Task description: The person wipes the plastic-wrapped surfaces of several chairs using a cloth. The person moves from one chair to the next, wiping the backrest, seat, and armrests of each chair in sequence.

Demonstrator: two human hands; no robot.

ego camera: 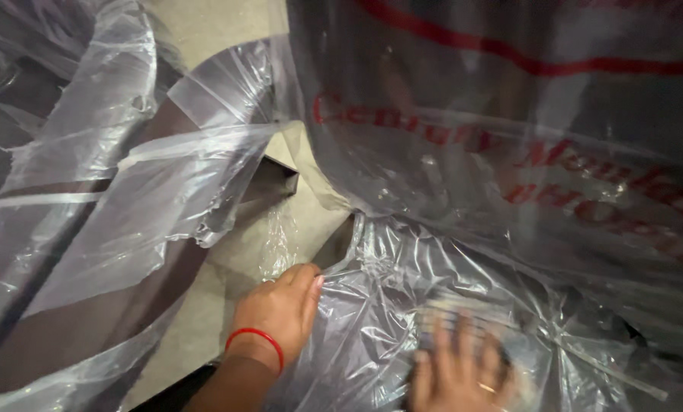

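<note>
My left hand [280,305], with a red band on the wrist, rests at the edge of a crumpled clear plastic wrap [387,290], its fingers curled on the film's torn edge. My right hand [457,374] lies flat with fingers spread on the same wrap, low in the view and blurred. The plastic covers a big dark object [509,114] that fills the upper right, and red lettering runs across the film.
Long dark brown metal channels [89,305] wrapped in torn clear film [128,191] lie on the left. One open channel end [276,179] shows near the centre. Pale beige floor [234,252] shows between them.
</note>
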